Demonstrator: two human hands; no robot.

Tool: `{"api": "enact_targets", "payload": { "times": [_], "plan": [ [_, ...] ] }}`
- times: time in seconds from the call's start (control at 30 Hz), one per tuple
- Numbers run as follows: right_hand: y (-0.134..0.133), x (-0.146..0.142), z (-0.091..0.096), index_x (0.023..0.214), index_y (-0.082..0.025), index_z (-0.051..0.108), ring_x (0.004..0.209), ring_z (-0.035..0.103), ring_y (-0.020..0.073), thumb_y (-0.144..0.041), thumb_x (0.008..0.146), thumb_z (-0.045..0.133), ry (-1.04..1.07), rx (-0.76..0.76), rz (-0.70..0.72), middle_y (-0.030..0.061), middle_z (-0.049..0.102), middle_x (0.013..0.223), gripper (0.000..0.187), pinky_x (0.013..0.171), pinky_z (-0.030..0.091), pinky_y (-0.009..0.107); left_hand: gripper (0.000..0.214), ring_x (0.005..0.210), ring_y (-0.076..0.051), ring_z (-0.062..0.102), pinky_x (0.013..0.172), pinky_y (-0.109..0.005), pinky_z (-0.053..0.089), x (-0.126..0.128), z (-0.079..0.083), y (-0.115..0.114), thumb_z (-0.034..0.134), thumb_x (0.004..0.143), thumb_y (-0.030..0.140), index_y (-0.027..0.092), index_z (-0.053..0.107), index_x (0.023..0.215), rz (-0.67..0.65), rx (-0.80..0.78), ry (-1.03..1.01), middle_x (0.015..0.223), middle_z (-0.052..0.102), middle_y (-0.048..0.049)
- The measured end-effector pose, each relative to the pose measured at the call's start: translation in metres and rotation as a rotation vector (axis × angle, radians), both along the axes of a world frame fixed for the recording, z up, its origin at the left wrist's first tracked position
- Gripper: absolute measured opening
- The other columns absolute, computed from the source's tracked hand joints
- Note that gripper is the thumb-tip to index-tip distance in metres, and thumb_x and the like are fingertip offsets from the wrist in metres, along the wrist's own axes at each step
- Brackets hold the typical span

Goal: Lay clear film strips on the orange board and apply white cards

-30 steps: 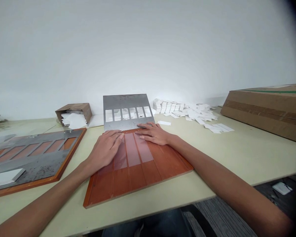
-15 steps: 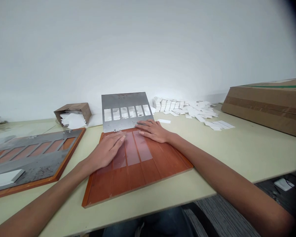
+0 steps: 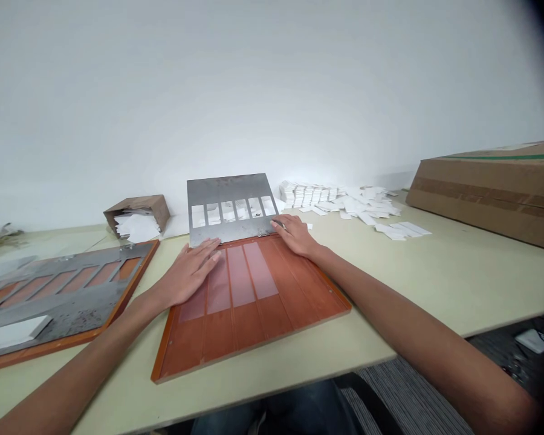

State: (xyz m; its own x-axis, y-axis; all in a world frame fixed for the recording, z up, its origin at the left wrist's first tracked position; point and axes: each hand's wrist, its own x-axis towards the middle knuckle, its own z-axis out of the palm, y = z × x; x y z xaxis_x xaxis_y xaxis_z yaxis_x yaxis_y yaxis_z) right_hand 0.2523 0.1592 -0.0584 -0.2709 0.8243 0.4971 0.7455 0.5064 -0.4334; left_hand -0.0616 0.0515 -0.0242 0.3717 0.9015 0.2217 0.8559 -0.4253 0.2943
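Left hand [image 3: 189, 273] lies flat and open on the board [image 3: 236, 331]! Right hand [image 3: 298, 235] is at the metal plate [image 3: 229, 186]; gripping or not, I can't tell.

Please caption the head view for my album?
Left hand and right hand at the far edge of an orange board, its slotted gray plate raised.
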Motion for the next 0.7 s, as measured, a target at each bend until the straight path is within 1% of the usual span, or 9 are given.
{"api": "enact_targets", "payload": {
  "times": [0.1, 0.17, 0.23, 0.33, 0.4, 0.5, 0.57, 0.63, 0.7],
  "plan": [
    [0.002, -0.001, -0.003, 0.131, -0.022, 0.062, 0.128, 0.047, 0.0385, -0.061, 0.1, 0.037, -0.001, -0.015, 0.002, 0.0114, 0.058, 0.141, 0.055, 0.106, 0.036, 0.059, 0.055, 0.154, -0.022, 0.026, 0.128, -0.051, 0.008, 0.014, 0.008, -0.01, 0.025, 0.107, 0.052, 0.029, 0.047, 0.151, -0.198, 0.053, -0.054, 0.159, 0.043, 0.0012],
    [0.003, -0.002, -0.003, 0.131, -0.021, 0.062, 0.129, 0.047, 0.0377, -0.058, 0.1, 0.04, 0.002, -0.025, 0.005, 0.0115, 0.057, 0.141, 0.053, 0.108, 0.035, 0.057, 0.049, 0.153, -0.02, 0.027, 0.129, -0.047, 0.007, 0.021, 0.013, -0.017, 0.025, 0.109, 0.046, 0.033, 0.057, 0.142, -0.327, 0.037, -0.035, 0.152, 0.052, 0.0041],
    [0.004, -0.002, -0.004, 0.132, -0.02, 0.061, 0.131, 0.046, 0.0368, -0.056, 0.101, 0.041, 0.014, -0.035, 0.001, 0.0116, 0.056, 0.142, 0.052, 0.11, 0.035, 0.056, 0.047, 0.153, -0.019, 0.027, 0.129, -0.047, 0.004, 0.024, 0.015, -0.02, 0.025, 0.109, 0.044, 0.035, 0.063, 0.136, -0.373, 0.004, 0.021, 0.149, 0.056, 0.0051],
    [0.004, -0.001, -0.004, 0.135, -0.019, 0.058, 0.134, 0.044, 0.0354, -0.056, 0.101, 0.042, 0.042, -0.054, -0.014, 0.0122, 0.054, 0.143, 0.053, 0.112, 0.034, 0.053, 0.047, 0.153, -0.02, 0.027, 0.129, -0.049, 0.003, 0.021, 0.01, -0.018, 0.026, 0.109, 0.044, 0.036, 0.064, 0.135, -0.373, -0.031, 0.063, 0.15, 0.054, 0.0047],
    [0.004, -0.001, -0.004, 0.138, -0.019, 0.055, 0.137, 0.042, 0.0352, -0.056, 0.1, 0.042, 0.067, -0.071, -0.026, 0.0135, 0.052, 0.145, 0.054, 0.113, 0.034, 0.053, 0.047, 0.153, -0.021, 0.029, 0.129, -0.051, 0.004, 0.017, 0.007, -0.014, 0.026, 0.109, 0.045, 0.035, 0.063, 0.137, -0.376, -0.021, 0.052, 0.151, 0.053, 0.0038],
    [0.003, -0.001, -0.003, 0.144, -0.016, 0.049, 0.14, 0.039, 0.0355, -0.056, 0.1, 0.043, 0.111, -0.099, -0.037, 0.0165, 0.046, 0.15, 0.06, 0.114, 0.033, 0.053, 0.047, 0.15, -0.023, 0.034, 0.128, -0.051, 0.01, 0.014, 0.008, -0.011, 0.027, 0.109, 0.045, 0.033, 0.062, 0.138, -0.354, 0.073, -0.043, 0.148, 0.057, 0.0023],
    [0.003, -0.001, -0.003, 0.147, -0.015, 0.045, 0.142, 0.037, 0.0354, -0.056, 0.099, 0.044, 0.143, -0.116, -0.041, 0.0177, 0.043, 0.153, 0.063, 0.116, 0.033, 0.052, 0.046, 0.147, -0.024, 0.039, 0.127, -0.049, 0.016, 0.013, 0.01, -0.011, 0.03, 0.108, 0.044, 0.031, 0.065, 0.134, -0.318, 0.156, -0.134, 0.144, 0.061, 0.0013],
    [0.003, -0.001, -0.003, 0.151, -0.014, 0.04, 0.142, 0.039, 0.0342, -0.056, 0.099, 0.044, 0.178, -0.13, -0.046, 0.0183, 0.041, 0.155, 0.066, 0.117, 0.032, 0.051, 0.044, 0.144, -0.025, 0.044, 0.124, -0.047, 0.023, 0.013, 0.011, -0.013, 0.033, 0.107, 0.044, 0.029, 0.069, 0.128, -0.269, 0.228, -0.21, 0.14, 0.065, -0.0001],
    [0.004, -0.001, -0.003, 0.153, -0.014, 0.038, 0.14, 0.043, 0.0325, -0.055, 0.099, 0.045, 0.211, -0.145, -0.051, 0.0189, 0.041, 0.155, 0.068, 0.116, 0.034, 0.048, 0.045, 0.138, -0.025, 0.051, 0.121, -0.044, 0.03, 0.013, 0.01, -0.013, 0.034, 0.107, 0.043, 0.026, 0.073, 0.121, -0.214, 0.287, -0.262, 0.134, 0.069, -0.0016]
  ]
}}
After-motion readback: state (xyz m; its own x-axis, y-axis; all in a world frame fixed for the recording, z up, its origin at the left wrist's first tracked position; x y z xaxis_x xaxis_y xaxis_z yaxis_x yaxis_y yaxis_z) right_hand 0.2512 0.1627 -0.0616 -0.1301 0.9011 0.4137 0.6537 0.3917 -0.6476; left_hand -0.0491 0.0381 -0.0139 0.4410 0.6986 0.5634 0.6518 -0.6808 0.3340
